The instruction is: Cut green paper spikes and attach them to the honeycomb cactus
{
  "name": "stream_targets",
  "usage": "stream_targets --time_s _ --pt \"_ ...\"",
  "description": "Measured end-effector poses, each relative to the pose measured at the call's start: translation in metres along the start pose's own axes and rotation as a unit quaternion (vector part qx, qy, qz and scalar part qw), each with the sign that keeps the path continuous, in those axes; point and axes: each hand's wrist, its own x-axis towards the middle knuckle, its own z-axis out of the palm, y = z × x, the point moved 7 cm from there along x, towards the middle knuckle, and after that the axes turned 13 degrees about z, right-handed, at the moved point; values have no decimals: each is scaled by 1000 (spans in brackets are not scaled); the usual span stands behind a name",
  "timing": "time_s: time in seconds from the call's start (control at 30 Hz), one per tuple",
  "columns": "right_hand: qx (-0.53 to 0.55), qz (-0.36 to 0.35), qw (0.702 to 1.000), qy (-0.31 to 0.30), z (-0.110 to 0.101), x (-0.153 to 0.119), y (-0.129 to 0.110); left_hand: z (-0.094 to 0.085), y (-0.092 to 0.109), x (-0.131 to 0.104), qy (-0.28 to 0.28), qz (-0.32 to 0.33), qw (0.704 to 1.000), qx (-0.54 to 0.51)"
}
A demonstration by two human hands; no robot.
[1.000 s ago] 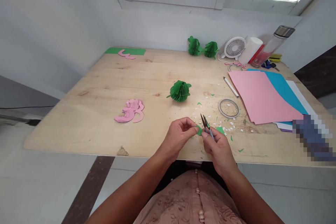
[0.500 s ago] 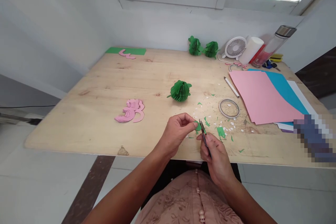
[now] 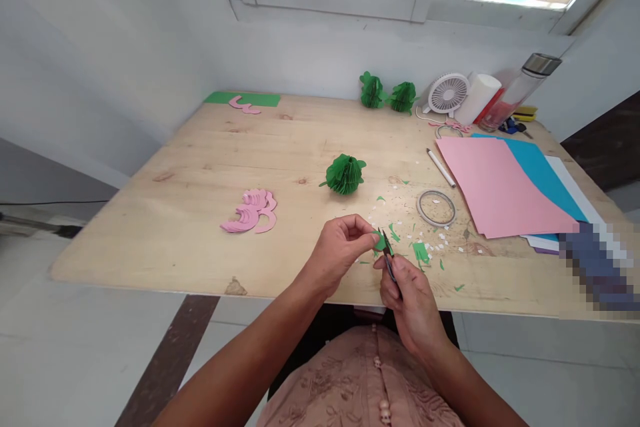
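Observation:
Between the thumb and fingers of my left hand is a small piece of green paper. My right hand is closed round a pair of scissors, whose blades stand slightly apart at the paper's right edge. Just beyond my hands sits a folded green paper turtle. Green paper scraps and tiny white bits lie on the table to the right of the blades. The scissor handles are mostly hidden in my right hand.
A tape roll, a white pen and pink sheets lie to the right. Two more green paper turtles stand by the wall, near a small fan and a bottle. Pink cutouts lie on the left.
The scissor blades have parted a little more at the green paper. Both hands stay in nearly the same place, and the view has shifted slightly.

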Motion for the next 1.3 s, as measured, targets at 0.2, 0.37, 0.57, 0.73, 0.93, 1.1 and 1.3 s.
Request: stream_targets --time_s 0.2,0.37,0.57,0.73,0.93,1.1,1.3 --pt "4 -2 1000 0 0 1 0 0 0 1 -1 1 1000 -1" --pt "3 -1 1000 4 -1 2 0 -1 0 2 -3 -3 1000 1" --pt "-3 -2 1000 16 -2 2 3 0 -1 3 -8 -8 1000 -10" --pt "-4 -8 999 32 -3 3 5 -2 -4 3 -9 -11 1000 -12" --pt "-16 -11 998 54 -8 6 4 -6 -9 4 6 -11 1000 -2" --pt "-51 -28 996 73 -17 9 0 -9 -10 5 13 -10 1000 8" --pt "-246 -121 951 141 -25 8 -26 -24 -4 -1 67 19 998 4"
